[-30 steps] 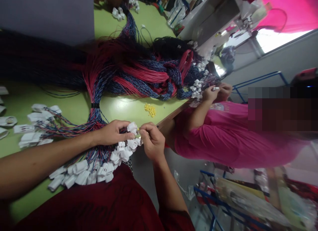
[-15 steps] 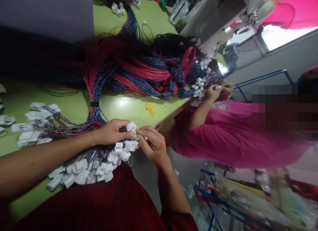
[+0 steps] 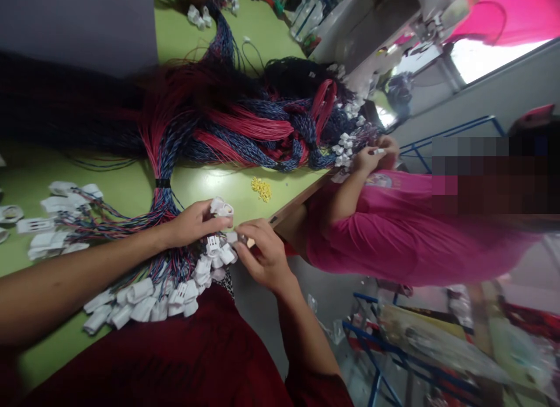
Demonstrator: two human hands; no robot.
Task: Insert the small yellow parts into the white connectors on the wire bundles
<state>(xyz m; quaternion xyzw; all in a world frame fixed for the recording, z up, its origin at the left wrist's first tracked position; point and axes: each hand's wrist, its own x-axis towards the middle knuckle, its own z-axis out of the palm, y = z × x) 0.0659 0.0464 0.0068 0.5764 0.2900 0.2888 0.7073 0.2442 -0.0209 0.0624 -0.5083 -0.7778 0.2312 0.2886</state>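
My left hand (image 3: 195,223) is closed around a white plastic connector (image 3: 222,207), with the thumb lying along its lower side. Just to the right, thumb and forefinger of my right hand (image 3: 263,254) pinch another white connector (image 3: 231,238), partly hidden by the fingertips. Below both hands hang several white connectors (image 3: 213,245) on thin coloured wires. These wires fan out from a red and blue wire bundle (image 3: 168,144), bound by a black band (image 3: 163,183). More wired connectors (image 3: 142,290) lie in front of my body, under my left forearm.
A small heap of yellow pieces (image 3: 261,189) lies on the green table (image 3: 210,182). Thick coils of wire (image 3: 262,130) cover the table's far side. On the right, a co-worker in a pink shirt (image 3: 371,232) handles a small white part. Blue metal racks (image 3: 371,337) stand beyond.
My hands have moved apart; they were together at one white connector. The left has lifted slightly with its connector, and the right has dropped a little to another. The camera view has shifted slightly.
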